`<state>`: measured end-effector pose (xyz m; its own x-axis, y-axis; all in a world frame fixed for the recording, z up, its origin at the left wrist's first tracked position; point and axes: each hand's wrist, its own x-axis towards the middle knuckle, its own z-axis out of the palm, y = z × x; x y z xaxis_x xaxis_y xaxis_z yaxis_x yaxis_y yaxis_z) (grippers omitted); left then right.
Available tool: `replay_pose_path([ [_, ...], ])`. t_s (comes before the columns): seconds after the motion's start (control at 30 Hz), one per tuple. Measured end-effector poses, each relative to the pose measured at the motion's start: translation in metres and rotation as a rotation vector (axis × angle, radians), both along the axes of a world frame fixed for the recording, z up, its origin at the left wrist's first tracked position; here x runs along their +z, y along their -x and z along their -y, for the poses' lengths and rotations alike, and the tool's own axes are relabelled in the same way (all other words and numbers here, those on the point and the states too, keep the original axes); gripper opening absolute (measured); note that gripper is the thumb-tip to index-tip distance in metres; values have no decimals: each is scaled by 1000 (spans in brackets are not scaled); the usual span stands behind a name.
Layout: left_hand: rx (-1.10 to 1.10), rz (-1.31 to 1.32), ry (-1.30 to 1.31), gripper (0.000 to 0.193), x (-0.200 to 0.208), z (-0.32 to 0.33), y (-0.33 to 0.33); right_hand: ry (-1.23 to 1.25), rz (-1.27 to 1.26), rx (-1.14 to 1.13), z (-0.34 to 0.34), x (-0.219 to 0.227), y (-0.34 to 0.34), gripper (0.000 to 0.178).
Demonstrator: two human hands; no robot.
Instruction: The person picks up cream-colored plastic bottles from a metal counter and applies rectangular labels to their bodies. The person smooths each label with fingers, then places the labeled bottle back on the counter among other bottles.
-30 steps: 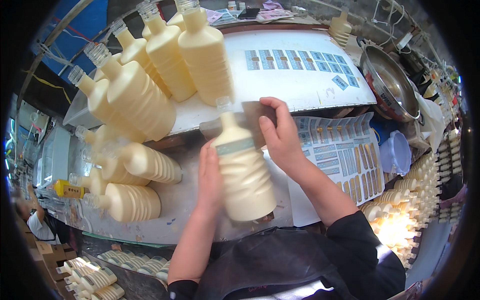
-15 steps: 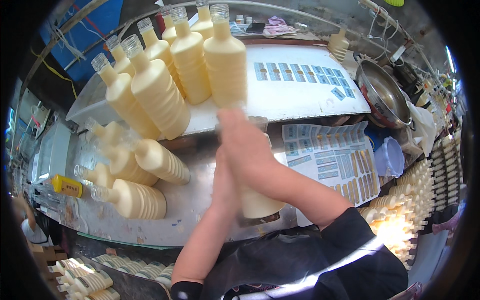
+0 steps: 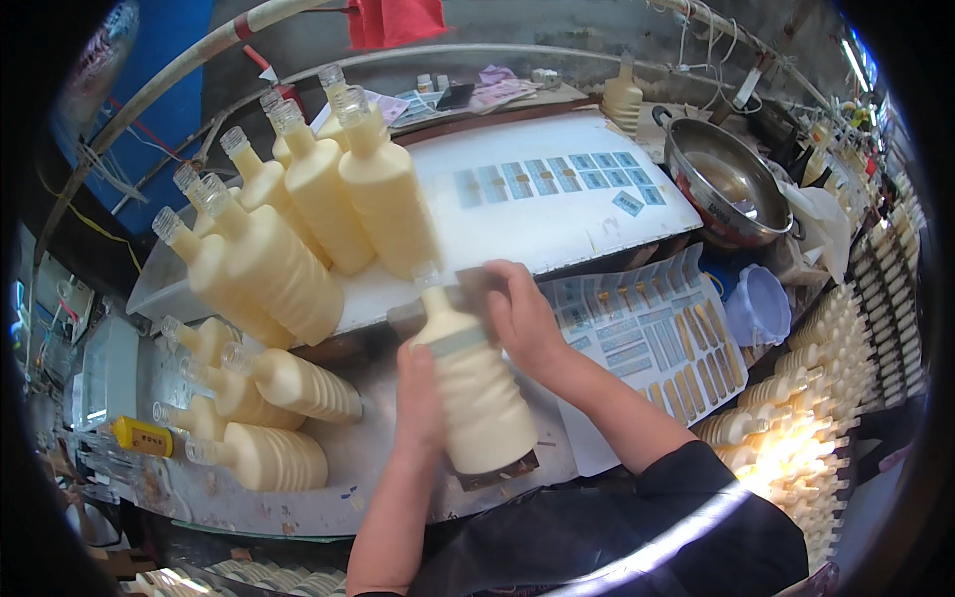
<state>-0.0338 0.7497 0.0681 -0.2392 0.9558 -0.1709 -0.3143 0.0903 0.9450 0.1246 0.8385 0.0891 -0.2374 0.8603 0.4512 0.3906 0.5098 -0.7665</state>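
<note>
Cream bottle (image 3: 477,398) lies flat again on the table (image 3: 378,458), neck away from the person, after being lifted half a second back. Left hand (image 3: 418,383) presses its left flank; right hand (image 3: 522,313) clasps the shoulder (band label (image 3: 456,343) just below that grip), so labelling looks under way.

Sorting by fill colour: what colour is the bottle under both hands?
Creamy pale yellow, with a clear neck; the bottle shows best in the head view.

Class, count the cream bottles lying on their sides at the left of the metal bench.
5 at least: lying bottles at and, stacked together left of the left hand; more may be hidden.
</note>
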Motion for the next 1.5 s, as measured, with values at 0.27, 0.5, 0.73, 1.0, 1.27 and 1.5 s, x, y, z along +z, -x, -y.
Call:
replay_pose_path([
  [0.27,34,31,-9,47,-10,5,6,-30,-162,83,2,9,0,34],
  [0.5,146,-117,-3,45,-14,14,7,76,-138,61,6,15,-2,44],
  [0.73,120,-496,-18,85,-6,67,-16,385,-338,-133,-46,10,-62,31],
  [1.0,46,-479,-195,86,-22,80,-22,-61,750,-601,-124,23,-184,27],
  [1.27,88,-452,-153,77,-20,87,-23,-104,877,-259,-64,29,-181,27],
  [1.5,128,-490,-52,72,-18,98,-24,-615,759,-290,-61,-2,-211,18],
])
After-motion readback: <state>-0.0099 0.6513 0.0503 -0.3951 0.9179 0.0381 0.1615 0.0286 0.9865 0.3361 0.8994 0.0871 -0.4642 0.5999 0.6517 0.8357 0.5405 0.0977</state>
